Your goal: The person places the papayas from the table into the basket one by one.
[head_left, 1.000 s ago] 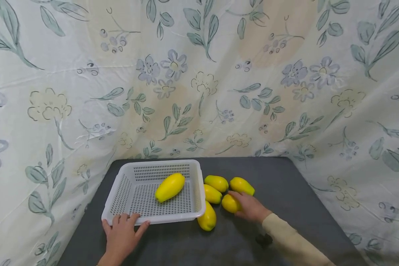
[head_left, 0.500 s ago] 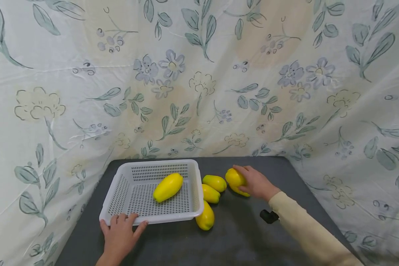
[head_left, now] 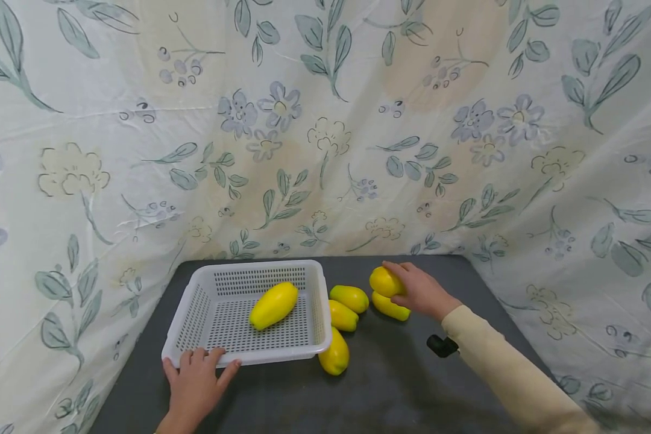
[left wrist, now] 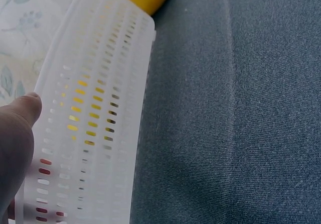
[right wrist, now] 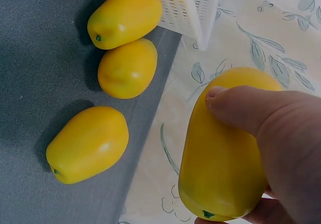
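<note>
My left hand (head_left: 195,386) grips the near left rim of a white plastic basket (head_left: 244,357). In the left wrist view the thumb (left wrist: 22,113) lies outside the wall, and the fingers show partly through its slots. Inside the basket is one yellow papaya (head_left: 274,306). My right hand (head_left: 423,290) holds another papaya (right wrist: 225,148) in the air, its thumb across the top. Below that hand a papaya (head_left: 390,307) lies on the dark table. Several more, including one papaya (head_left: 349,299) at the back, lie beside the basket's right wall.
The dark table (head_left: 401,386) ends at a floral cloth (head_left: 325,181) that hangs behind and at the sides. A small black object (head_left: 442,345) sits at the right wrist, by the sleeve (head_left: 499,361).
The right hand has lifted a papaya off the table and moved it back and slightly right, over another papaya. The left hand stays on the basket's rim.
</note>
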The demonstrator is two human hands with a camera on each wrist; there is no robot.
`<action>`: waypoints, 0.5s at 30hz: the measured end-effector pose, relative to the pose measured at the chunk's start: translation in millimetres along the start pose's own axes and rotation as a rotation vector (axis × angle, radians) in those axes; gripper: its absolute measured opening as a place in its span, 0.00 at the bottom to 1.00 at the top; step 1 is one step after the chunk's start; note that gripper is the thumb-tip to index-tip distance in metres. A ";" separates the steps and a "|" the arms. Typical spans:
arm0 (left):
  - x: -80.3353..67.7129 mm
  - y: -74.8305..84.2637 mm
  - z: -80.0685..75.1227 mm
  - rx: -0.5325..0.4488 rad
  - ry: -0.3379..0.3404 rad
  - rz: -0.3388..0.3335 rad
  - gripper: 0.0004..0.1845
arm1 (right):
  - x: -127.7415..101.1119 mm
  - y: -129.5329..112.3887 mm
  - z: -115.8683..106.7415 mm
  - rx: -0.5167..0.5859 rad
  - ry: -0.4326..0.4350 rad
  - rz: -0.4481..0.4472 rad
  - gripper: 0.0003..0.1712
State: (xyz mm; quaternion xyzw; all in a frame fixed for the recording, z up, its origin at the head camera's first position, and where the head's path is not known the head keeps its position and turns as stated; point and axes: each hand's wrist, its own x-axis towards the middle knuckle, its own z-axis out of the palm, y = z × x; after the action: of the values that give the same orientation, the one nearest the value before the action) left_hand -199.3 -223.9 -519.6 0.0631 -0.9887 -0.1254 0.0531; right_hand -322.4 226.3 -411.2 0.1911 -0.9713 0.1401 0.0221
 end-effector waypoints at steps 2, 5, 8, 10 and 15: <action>0.2 -0.2 0.1 0.001 -0.001 0.000 0.31 | 0.1 0.2 -0.2 0.003 -0.004 0.007 0.46; -0.1 -0.1 -0.4 0.001 0.000 0.003 0.31 | 0.9 0.8 -0.4 0.001 -0.010 0.010 0.46; -0.7 0.2 -1.4 0.000 0.004 0.007 0.30 | 1.1 0.5 -1.4 -0.002 -0.014 0.013 0.46; -1.2 0.5 -2.2 -0.003 0.009 0.010 0.30 | 0.9 -0.7 -2.0 -0.003 -0.016 0.012 0.46; -1.9 0.8 -3.0 -0.010 0.007 0.011 0.30 | 1.4 -8.4 -0.5 -0.002 -0.033 0.004 0.46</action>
State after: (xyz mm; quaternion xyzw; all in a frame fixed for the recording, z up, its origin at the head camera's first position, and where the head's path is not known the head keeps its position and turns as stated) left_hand -197.2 -223.6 -516.7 0.0581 -0.9881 -0.1300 0.0577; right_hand -320.6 218.4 -408.4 0.1915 -0.9720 0.1362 0.0059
